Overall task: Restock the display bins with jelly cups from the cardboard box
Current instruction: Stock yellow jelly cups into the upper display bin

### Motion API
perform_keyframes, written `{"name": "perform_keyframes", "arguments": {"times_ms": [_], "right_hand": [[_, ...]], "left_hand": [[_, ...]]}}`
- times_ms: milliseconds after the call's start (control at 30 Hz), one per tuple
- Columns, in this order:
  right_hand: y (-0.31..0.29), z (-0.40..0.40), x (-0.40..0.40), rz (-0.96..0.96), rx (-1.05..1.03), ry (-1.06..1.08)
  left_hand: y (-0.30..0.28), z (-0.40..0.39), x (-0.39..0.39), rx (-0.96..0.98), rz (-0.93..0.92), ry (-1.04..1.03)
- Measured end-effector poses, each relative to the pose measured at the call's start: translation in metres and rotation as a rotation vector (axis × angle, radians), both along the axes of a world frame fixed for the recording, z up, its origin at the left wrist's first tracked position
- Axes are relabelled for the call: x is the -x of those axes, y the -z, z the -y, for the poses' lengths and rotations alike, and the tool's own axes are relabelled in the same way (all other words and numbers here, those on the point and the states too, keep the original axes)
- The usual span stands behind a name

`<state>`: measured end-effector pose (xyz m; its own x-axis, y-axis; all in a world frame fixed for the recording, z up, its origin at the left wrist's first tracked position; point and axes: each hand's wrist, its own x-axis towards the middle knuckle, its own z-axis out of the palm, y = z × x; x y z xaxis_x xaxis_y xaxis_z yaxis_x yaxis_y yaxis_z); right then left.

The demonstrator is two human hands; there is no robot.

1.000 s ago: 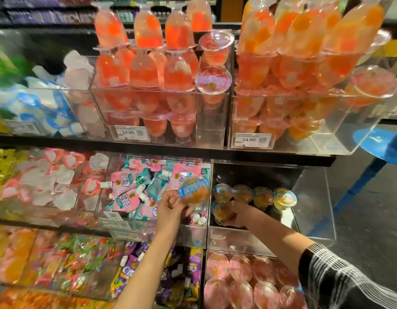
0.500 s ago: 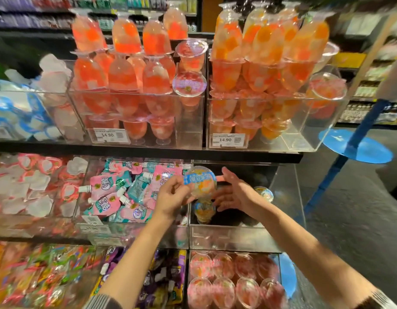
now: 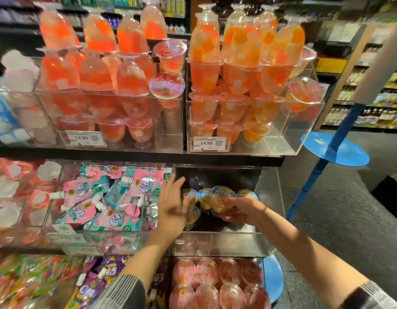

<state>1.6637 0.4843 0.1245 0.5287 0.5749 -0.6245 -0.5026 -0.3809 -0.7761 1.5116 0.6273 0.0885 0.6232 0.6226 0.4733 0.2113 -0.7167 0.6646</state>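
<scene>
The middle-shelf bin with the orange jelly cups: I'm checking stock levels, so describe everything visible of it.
The clear acrylic bin sits on the middle shelf, right of the pouch bin. It is mostly unfilled: a few orange jelly cups with blue-printed lids stand in a row inside. The left hand reaches in open; the right hand grips one cup.

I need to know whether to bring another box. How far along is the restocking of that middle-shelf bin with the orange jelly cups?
Done: a short row of jelly cups stands at the back of the bin. In hand: the right hand is placing another cup, and the left hand, open, steadies the row. Left: the bin's front and right side look bare, so most is unfilled. The box isn't in view.
</scene>
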Motion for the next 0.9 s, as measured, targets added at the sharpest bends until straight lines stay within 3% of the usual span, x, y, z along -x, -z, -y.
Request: {"name": "perform_keyframes", "arguments": {"times_ms": [167,400,567,900], "right_hand": [[0.035,-0.019,-0.004,0.040,0.219,-0.152],[0.070,-0.040,-0.007,0.079,0.287,-0.273],[0.087,-0.045,-0.012,0.111,0.353,-0.266],[0.076,-0.045,-0.009,0.138,0.347,-0.188]], "left_hand": [[-0.001,0.001,0.001,-0.021,0.018,-0.017],[-0.001,0.000,0.001,-0.014,0.001,-0.024],[-0.001,0.000,0.000,-0.084,-0.038,-0.051],[-0.004,0.004,0.002,-0.046,-0.077,-0.035]]}}
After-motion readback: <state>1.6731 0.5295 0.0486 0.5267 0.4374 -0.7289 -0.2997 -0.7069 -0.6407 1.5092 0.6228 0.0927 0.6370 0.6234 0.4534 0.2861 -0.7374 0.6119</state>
